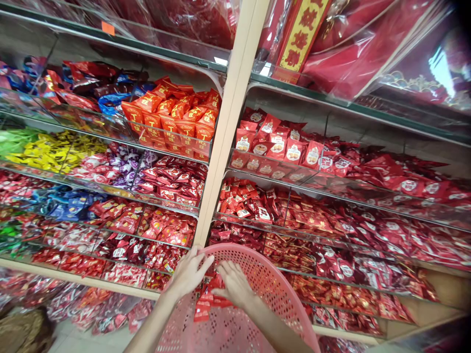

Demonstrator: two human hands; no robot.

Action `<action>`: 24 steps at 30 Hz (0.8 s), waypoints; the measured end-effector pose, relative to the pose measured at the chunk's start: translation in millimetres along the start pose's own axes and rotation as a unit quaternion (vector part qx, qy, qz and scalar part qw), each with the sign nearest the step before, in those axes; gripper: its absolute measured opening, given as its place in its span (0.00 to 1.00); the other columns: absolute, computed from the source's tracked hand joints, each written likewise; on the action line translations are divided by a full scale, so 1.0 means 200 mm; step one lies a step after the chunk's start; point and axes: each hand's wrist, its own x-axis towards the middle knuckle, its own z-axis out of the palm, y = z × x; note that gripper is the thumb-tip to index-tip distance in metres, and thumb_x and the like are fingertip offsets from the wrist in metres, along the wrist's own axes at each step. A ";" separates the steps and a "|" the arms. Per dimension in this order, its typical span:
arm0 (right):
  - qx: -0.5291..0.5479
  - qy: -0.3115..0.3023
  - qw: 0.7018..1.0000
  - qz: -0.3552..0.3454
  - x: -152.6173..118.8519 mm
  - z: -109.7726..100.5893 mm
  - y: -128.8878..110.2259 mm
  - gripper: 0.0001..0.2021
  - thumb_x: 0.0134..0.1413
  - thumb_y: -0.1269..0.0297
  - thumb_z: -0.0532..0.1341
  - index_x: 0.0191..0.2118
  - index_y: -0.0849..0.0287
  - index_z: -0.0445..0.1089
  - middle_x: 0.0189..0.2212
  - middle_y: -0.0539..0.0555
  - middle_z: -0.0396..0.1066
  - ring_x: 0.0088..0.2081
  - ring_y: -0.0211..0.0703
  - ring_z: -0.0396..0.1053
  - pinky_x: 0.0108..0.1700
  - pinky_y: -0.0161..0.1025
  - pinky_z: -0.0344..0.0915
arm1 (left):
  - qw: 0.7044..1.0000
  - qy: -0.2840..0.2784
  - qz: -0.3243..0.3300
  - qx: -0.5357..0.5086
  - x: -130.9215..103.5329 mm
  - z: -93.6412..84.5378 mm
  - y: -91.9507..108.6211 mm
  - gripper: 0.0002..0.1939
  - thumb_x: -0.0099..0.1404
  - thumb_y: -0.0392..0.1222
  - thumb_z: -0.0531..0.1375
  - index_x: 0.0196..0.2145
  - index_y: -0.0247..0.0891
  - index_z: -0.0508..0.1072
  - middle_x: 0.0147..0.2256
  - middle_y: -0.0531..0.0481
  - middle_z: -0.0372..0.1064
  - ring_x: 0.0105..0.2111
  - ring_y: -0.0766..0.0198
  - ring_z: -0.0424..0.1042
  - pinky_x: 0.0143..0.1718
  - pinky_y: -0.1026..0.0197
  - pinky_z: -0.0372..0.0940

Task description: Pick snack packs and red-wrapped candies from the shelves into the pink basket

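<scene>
A pink perforated plastic basket [290, 279] tilts toward me in front of the shelves. My left hand [188, 272] is at its far left rim, fingers over the edge and thumb on the inner side. Inside the basket lie a few small red candy packets [202, 310] with light printed characters. Over these packets is my right hand [235, 283], its fingers bent but apart and the thumb spread, touching or just above them. The fingertips partly blend with the red wrappers, and I see nothing clearly gripped there.
Tiered shelves with clear dividers hold many wrapped sweets, such as orange-red packets [172, 122], yellow sweets [55, 152] and red biscuit packets [279, 144]. A wooden upright [228, 108] parts the two shelf units. Bagged goods [95, 306] lie below at left.
</scene>
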 end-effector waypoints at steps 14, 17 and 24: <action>0.018 -0.025 0.997 -0.068 -0.04 -0.01 0.04 0.24 0.51 0.59 0.60 0.54 0.54 0.59 0.52 0.56 0.62 0.51 0.50 0.59 0.55 0.49 0.54 | 1.000 0.007 0.002 -0.016 -0.01 0.00 0.00 0.23 0.67 0.57 0.42 0.37 0.43 0.71 0.43 0.49 0.61 0.43 0.62 0.65 0.47 0.59 0.57; 0.021 0.027 0.997 -0.072 -0.01 -0.13 0.01 0.21 0.53 0.56 0.58 0.52 0.55 0.60 0.50 0.56 0.64 0.50 0.49 0.60 0.53 0.47 0.55 | 1.000 0.006 0.004 -0.016 -0.01 0.00 0.00 0.23 0.67 0.57 0.41 0.38 0.43 0.71 0.43 0.49 0.61 0.44 0.62 0.65 0.48 0.59 0.57; -0.049 0.178 0.982 -0.040 0.14 -0.74 0.02 0.09 0.61 0.66 0.49 0.35 0.58 0.65 0.32 0.54 0.67 0.37 0.42 0.62 0.41 0.39 0.58 | 1.000 -0.007 -0.008 0.007 0.00 -0.01 0.00 0.27 0.66 0.58 0.40 0.38 0.40 0.72 0.46 0.46 0.60 0.49 0.57 0.63 0.50 0.57 0.56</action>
